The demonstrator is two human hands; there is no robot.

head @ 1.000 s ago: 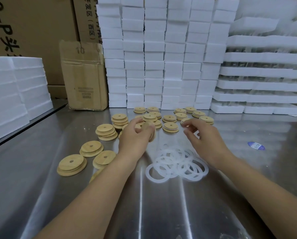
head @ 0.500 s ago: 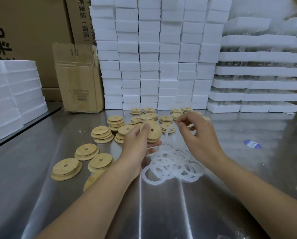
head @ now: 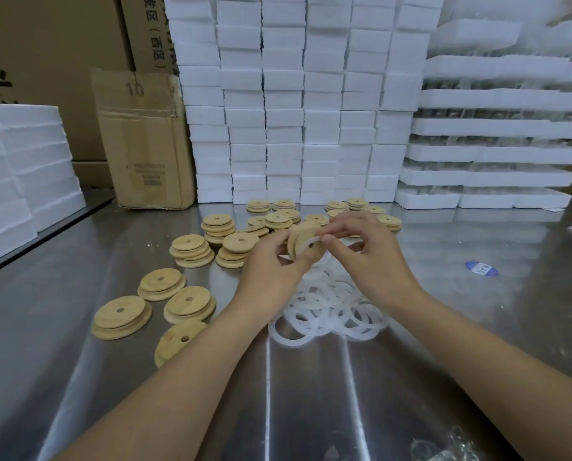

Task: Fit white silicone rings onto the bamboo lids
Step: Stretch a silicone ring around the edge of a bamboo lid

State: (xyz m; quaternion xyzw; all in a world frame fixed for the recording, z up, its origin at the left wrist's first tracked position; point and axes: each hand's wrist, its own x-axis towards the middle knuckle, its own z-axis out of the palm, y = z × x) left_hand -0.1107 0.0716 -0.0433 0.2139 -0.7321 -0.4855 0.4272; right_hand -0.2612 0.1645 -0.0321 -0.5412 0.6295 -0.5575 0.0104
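Above the ring pile (head: pixel 331 311) at mid-table, I see my left hand (head: pixel 271 271) gripping a bamboo lid (head: pixel 298 237) on edge, its stepped face turned right toward my right hand (head: pixel 374 257), which pinches a white silicone ring (head: pixel 309 243) against that face

Both hands (head: pixel 271 264) (head: pixel 374 257) on lid (head: pixel 302 242) with ring (head: pixel 307 244).

Table (head: pixel 311 394) – brushed metal, glossy, reflective. Lids (head: pixel 191 246) – pale bamboo, matt, smooth. Rings (head: pixel 327 311) – translucent white silicone. Blocks (head: pixel 284 94) – rough white foam. Box (head: pixel 148 144) – creased brown cardboard.
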